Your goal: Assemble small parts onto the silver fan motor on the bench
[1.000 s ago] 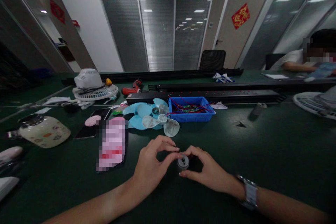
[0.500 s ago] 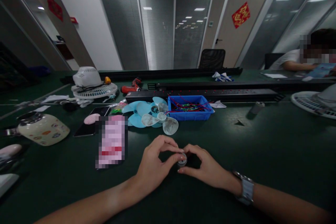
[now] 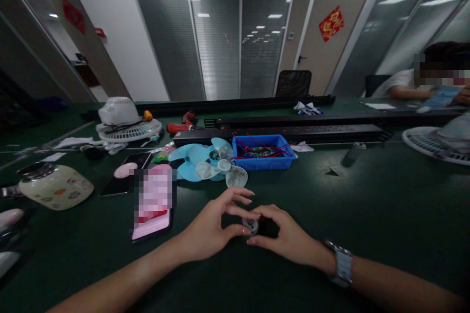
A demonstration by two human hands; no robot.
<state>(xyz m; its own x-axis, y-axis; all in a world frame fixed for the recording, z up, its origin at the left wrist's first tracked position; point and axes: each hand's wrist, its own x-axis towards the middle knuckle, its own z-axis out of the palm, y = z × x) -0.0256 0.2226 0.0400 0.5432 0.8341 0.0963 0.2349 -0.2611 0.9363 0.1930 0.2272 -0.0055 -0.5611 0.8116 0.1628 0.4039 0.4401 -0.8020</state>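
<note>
Between my two hands, low over the green table, is a small round grey part (image 3: 250, 226) with dark holes in its top face. My left hand (image 3: 216, 222) touches it with thumb and index finger, while the other fingers stretch out above. From the other side, the thumb and index finger of my right hand (image 3: 288, 234) curve around the part. Its lower side is partly hidden by the fingers. Beyond my left hand lie fan blades, pale blue ones (image 3: 190, 170) and a greyish clear one (image 3: 237, 176).
A blue bin (image 3: 263, 162) holds wires and circuit boards. Left are a pink-covered phone (image 3: 156, 227), a dark phone (image 3: 115, 183) and a cream kettle (image 3: 57, 187). Farther back are a red drill (image 3: 179, 126), fan parts (image 3: 119, 111) and black rails (image 3: 312, 134). A small can (image 3: 356, 151) stands right; a co-worker (image 3: 407, 85) sits beyond.
My left thumb has slid from the part's top to its near left edge, and the left fingers have lifted and spread. More of the top face shows. The view has shifted slightly.
</note>
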